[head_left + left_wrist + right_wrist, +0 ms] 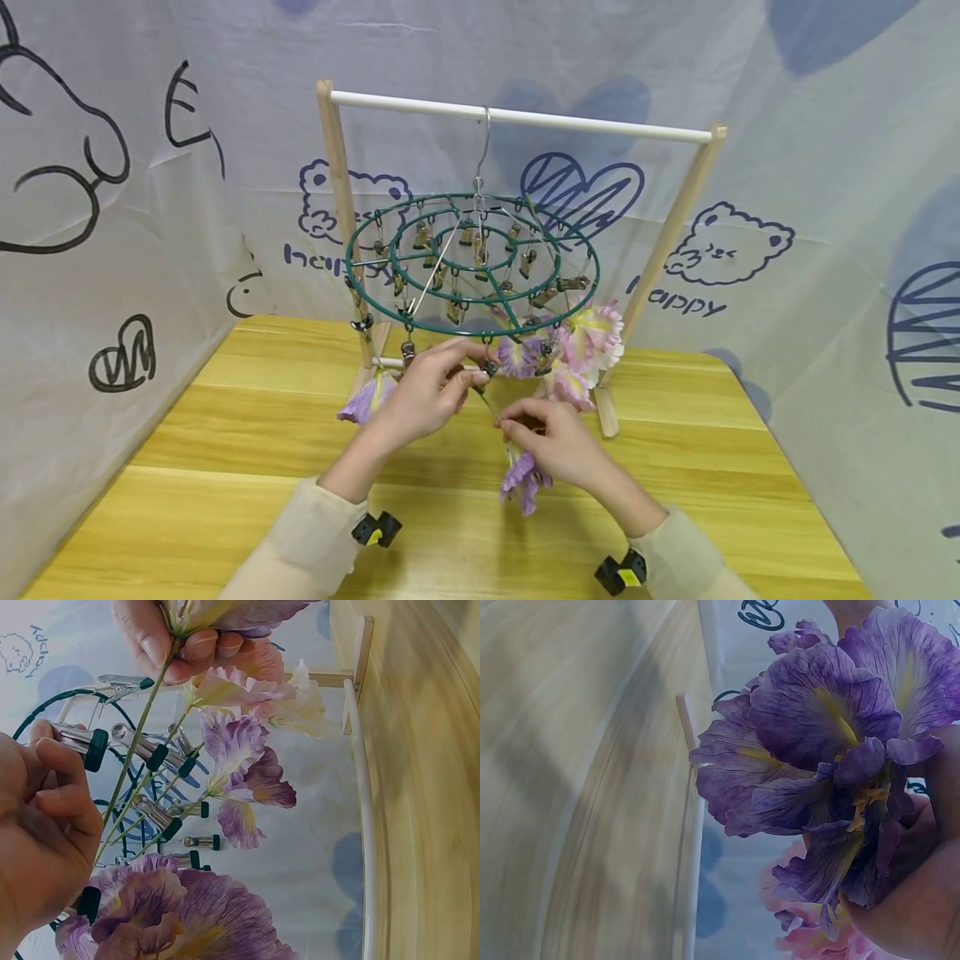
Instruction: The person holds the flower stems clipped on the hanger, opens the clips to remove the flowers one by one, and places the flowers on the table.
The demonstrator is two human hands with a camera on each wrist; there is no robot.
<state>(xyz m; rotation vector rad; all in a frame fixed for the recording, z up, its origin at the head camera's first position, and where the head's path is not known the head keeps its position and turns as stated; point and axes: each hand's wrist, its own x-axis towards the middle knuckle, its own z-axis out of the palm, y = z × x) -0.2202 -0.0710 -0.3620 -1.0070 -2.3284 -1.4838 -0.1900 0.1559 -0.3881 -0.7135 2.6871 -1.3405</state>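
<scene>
Ruffled purple flower [821, 709], yellow-streaked — right hand [553, 437] pinching stem [153, 693], left hand [431, 387] a clip [84, 742].

Item count: rack, hanger, clips, flowers and hands.
The setup comprised one table [225, 433], two wooden posts [341, 179], two white rails [592, 124], and one green hanger [465, 334] with three concentric rings and one hook [487, 146]. One left hand [435, 387], one right hand [551, 437], two sleeves [318, 525] and two black wrist units [377, 529] were present. Two separate purple flowers [525, 482] were counted, plus one cluster [588, 333] of at least three blooms. Clips [527, 262] numbered at least twelve; overlap prevented a firm total. The back sheet [450, 50] carried two bear drawings [731, 246].
</scene>
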